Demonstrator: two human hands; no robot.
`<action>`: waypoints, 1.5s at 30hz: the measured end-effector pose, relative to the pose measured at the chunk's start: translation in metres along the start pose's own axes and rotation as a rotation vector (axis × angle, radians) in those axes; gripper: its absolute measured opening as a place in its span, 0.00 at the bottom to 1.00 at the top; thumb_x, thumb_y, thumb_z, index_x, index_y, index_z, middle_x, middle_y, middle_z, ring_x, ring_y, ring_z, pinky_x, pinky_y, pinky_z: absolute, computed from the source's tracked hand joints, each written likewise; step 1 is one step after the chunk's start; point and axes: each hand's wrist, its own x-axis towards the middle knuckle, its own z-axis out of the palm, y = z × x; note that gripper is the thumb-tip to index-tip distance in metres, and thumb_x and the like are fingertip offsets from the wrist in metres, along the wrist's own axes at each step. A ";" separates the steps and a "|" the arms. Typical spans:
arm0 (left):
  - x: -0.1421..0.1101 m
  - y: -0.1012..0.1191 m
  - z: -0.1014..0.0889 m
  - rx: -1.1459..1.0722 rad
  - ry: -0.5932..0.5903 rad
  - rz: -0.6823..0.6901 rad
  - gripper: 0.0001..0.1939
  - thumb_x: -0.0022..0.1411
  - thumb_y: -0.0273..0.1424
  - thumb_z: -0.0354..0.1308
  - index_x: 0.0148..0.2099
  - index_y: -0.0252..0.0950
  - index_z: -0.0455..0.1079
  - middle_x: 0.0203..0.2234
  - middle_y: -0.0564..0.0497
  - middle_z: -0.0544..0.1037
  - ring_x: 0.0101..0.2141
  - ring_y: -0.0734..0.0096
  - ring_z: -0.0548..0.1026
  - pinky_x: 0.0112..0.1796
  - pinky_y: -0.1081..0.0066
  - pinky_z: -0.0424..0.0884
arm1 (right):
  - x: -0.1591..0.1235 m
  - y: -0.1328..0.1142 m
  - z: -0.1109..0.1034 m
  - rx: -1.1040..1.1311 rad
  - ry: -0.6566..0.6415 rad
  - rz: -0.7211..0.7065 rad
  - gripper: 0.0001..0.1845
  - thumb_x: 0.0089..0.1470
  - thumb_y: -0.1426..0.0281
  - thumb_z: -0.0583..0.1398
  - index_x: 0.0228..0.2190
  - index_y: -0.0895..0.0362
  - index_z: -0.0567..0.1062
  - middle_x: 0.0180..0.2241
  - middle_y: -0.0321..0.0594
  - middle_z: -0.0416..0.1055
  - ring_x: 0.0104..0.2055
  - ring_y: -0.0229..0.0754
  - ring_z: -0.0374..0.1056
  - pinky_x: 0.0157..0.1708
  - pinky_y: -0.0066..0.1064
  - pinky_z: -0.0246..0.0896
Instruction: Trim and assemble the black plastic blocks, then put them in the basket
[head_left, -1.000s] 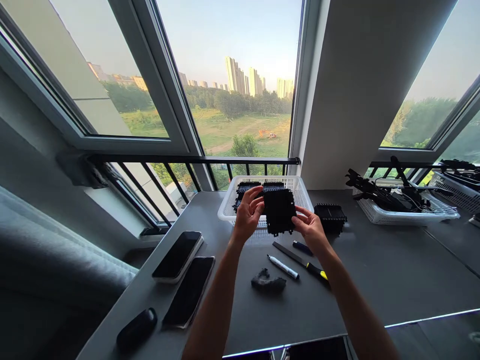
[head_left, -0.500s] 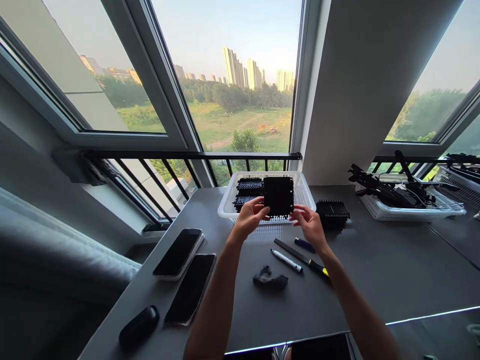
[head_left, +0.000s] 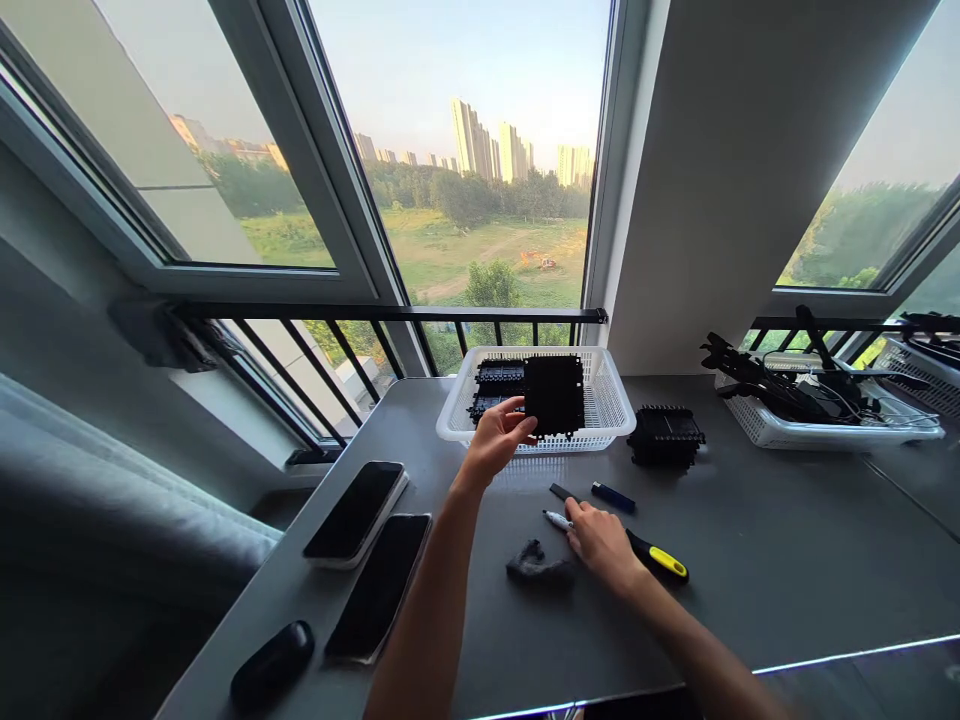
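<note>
the pen (head_left: 557,520) is partly covered by the right hand (head_left: 598,540), whose grip cannot be told; the panel (head_left: 553,393), likely light, stiff and best taken by its edges, is pinched by the left hand (head_left: 495,441), before or over the basket (head_left: 600,438).

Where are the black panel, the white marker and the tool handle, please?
Black panel (head_left: 555,395), head view: middle of its flat face.
White marker (head_left: 558,520), head view: its visible end.
Tool handle (head_left: 663,559), head view: its yellow inlay.

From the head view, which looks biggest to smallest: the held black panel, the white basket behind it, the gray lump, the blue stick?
White basket
Black panel
Gray lump
Blue stick
</note>
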 end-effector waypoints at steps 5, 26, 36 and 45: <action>-0.002 0.004 0.001 0.000 0.018 -0.004 0.30 0.50 0.33 0.67 0.55 0.29 0.66 0.28 0.52 0.77 0.26 0.71 0.77 0.33 0.68 0.78 | 0.005 0.014 -0.027 0.538 0.029 -0.173 0.08 0.54 0.72 0.56 0.37 0.55 0.70 0.24 0.31 0.68 0.23 0.34 0.63 0.23 0.23 0.52; 0.005 -0.007 0.005 -0.050 0.023 -0.006 0.32 0.47 0.36 0.69 0.53 0.30 0.67 0.25 0.55 0.74 0.24 0.73 0.74 0.30 0.68 0.76 | 0.033 0.007 -0.145 1.440 0.774 -0.284 0.15 0.55 0.57 0.60 0.34 0.56 0.73 0.18 0.31 0.66 0.17 0.32 0.59 0.17 0.25 0.55; 0.007 -0.006 0.006 -0.047 0.017 0.010 0.30 0.46 0.38 0.69 0.50 0.30 0.69 0.26 0.52 0.77 0.25 0.72 0.75 0.31 0.69 0.76 | 0.041 0.004 -0.135 1.253 0.684 -0.307 0.10 0.52 0.66 0.60 0.35 0.58 0.77 0.19 0.33 0.71 0.18 0.33 0.64 0.20 0.26 0.62; 0.002 -0.003 0.010 -0.058 0.036 0.021 0.33 0.44 0.38 0.70 0.51 0.30 0.69 0.22 0.56 0.75 0.24 0.72 0.75 0.30 0.69 0.76 | 0.047 -0.001 -0.123 0.976 0.644 -0.262 0.10 0.54 0.64 0.59 0.28 0.58 0.75 0.19 0.33 0.70 0.18 0.34 0.65 0.19 0.24 0.59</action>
